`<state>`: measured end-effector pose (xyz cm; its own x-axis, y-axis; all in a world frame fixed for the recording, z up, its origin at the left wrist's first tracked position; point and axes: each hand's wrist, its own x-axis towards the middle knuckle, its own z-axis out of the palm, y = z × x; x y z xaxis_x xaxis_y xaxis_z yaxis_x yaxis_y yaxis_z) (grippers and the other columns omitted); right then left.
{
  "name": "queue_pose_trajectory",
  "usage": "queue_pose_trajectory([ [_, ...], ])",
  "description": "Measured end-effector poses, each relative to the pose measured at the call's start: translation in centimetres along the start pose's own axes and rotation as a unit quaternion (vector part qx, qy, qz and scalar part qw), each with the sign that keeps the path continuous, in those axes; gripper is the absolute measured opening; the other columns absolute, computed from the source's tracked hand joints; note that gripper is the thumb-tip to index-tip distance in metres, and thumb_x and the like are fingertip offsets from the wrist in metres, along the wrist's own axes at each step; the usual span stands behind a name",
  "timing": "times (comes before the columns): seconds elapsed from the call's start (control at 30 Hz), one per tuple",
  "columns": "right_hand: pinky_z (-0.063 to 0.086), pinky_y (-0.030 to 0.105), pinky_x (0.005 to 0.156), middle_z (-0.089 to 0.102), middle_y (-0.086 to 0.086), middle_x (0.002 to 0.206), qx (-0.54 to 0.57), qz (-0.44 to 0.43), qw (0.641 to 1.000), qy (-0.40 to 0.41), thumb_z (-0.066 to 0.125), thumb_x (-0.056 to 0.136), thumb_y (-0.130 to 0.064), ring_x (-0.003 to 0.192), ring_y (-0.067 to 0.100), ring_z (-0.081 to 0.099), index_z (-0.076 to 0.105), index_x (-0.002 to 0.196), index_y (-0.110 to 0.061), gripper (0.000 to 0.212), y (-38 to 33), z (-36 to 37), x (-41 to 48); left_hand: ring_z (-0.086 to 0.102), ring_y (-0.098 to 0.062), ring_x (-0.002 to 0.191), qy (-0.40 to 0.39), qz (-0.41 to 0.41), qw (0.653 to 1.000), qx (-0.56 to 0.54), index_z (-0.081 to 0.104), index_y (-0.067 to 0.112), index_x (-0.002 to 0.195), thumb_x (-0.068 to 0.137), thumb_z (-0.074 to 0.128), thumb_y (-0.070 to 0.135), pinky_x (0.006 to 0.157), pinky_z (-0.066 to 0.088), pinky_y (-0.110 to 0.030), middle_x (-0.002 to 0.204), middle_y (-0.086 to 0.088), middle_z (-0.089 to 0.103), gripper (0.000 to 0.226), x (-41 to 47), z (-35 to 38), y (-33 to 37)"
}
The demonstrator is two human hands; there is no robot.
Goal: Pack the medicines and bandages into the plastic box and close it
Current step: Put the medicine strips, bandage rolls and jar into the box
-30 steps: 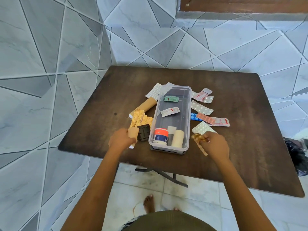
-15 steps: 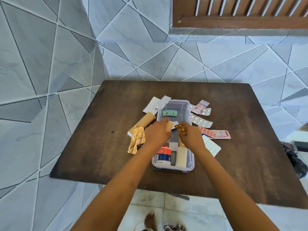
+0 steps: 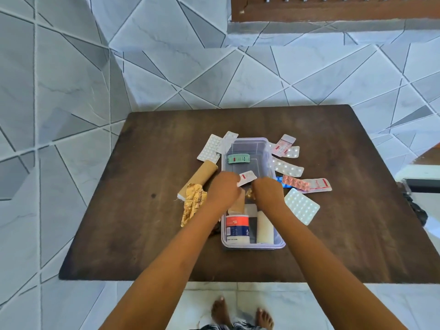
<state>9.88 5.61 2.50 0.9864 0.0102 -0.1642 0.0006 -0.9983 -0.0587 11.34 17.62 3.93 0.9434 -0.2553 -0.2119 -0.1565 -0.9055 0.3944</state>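
A clear plastic box (image 3: pixel 252 245) stands open on the brown table (image 3: pixel 142 234). Inside lie a white jar with a red band (image 3: pixel 237 228), a white bandage roll (image 3: pixel 263 226), a green strip (image 3: pixel 238 159) and a red-and-white strip (image 3: pixel 247 177). Over the box's middle, my left hand (image 3: pixel 223 190) is shut on a tan bandage roll (image 3: pixel 238 203) that reaches down into the box. Beside it, my right hand (image 3: pixel 267 192) is shut on a gold blister strip (image 3: pixel 249 193). Loose blister packs lie on both sides of the box.
Left of the box lie a long tan bandage roll (image 3: pixel 200 178), a crumpled gold foil pack (image 3: pixel 192 206) and white pill sheets (image 3: pixel 210 148). To the right are several blister strips (image 3: pixel 287 167) and a white pill sheet (image 3: pixel 301 206). Tiled wall behind; my bare feet (image 3: pixel 220 310) below.
Both hands came in from the box's sides with the tan roll and the gold strip, met over the box, and now sit lower over its middle. The camera view has shifted.
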Motion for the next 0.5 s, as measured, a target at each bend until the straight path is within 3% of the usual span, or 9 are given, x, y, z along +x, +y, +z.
queue_pose_trajectory([
  [0.07,0.053,0.030,0.076,0.074,0.010,0.088,-0.061,-0.025,0.995,0.074,0.073,0.074,-0.019,0.086,0.023,0.068,0.073,0.087,-0.007,0.018,0.3,-0.2,-0.3,0.064,-0.030,0.099,0.032,-0.032,0.998,-0.040,0.071,0.007,0.098,0.086,0.053,0.008,0.084,0.054,-0.038,0.105,-0.014,0.070,0.022,-0.5,-2.0,-1.8],
  [0.17,0.054,0.034,0.075,0.072,0.015,0.091,-0.033,-0.066,0.992,0.101,0.074,0.071,-0.010,0.089,0.028,0.066,0.070,0.090,-0.002,0.021,0.6,-0.1,-0.7,0.065,-0.027,0.093,0.002,-0.098,0.995,0.005,0.072,0.015,0.091,0.082,0.058,0.013,0.079,0.056,-0.037,0.105,-0.009,0.069,0.016,-1.6,-3.4,-4.8],
  [0.23,0.051,0.037,0.083,0.069,0.014,0.107,0.008,-0.061,0.995,0.077,0.062,0.083,-0.014,0.101,0.029,0.062,0.065,0.106,-0.006,0.025,0.7,-0.1,-1.1,0.063,-0.023,0.100,-0.065,-0.129,0.989,0.040,0.068,0.021,0.102,0.080,0.066,0.019,0.079,0.052,-0.034,0.112,-0.003,0.066,0.022,-2.5,-3.1,-5.6],
  [0.33,0.052,0.037,0.084,0.067,0.011,0.115,0.102,-0.036,0.991,0.080,0.052,0.090,-0.021,0.103,0.028,0.061,0.063,0.112,-0.011,0.027,0.7,0.3,-2.0,0.056,-0.023,0.114,-0.134,-0.130,0.979,0.080,0.051,0.023,0.125,0.076,0.074,0.028,0.085,0.048,-0.035,0.125,-0.003,0.059,0.054,-3.6,-0.3,-5.9],
  [0.5,0.051,0.033,0.085,0.067,0.008,0.118,0.200,-0.021,0.974,0.107,0.051,0.091,-0.028,0.103,0.025,0.063,0.064,0.113,-0.013,0.029,1.8,0.5,-3.4,0.057,-0.030,0.112,-0.109,-0.147,0.979,0.096,0.042,0.016,0.128,0.075,0.075,0.020,0.085,0.050,-0.042,0.124,-0.011,0.056,0.063,-4.3,2.4,-5.5],
])
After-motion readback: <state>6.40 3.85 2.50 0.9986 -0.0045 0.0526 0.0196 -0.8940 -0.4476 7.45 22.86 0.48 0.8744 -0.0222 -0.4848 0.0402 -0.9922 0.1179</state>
